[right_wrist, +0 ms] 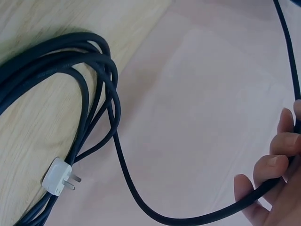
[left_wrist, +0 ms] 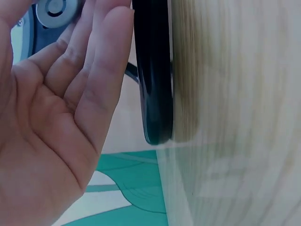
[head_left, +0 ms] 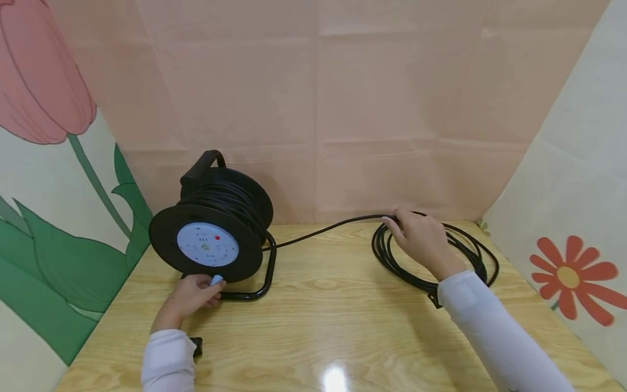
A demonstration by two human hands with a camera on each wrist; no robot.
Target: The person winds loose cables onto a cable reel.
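L. hand (head_left: 193, 296) pinching pale-blue stubby knob (head_left: 216, 280); R. hand (head_left: 422, 239) gripping thin black cable (right_wrist: 188, 221); black plastic reel (head_left: 166, 228) part-wound, loose coil (head_left: 413, 281) remaining.

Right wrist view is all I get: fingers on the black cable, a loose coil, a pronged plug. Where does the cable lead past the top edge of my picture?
Observer: From the right hand, the black cable runs left to a cable reel.

Operator: Is the left hand doing anything there?

Observer: The left hand holds a light-blue knob at the lower near edge of the cable reel.

Operator: Anything on the reel's near face?

Observer: A pale round socket panel with a red spot on it; the finer markings are too small to read.
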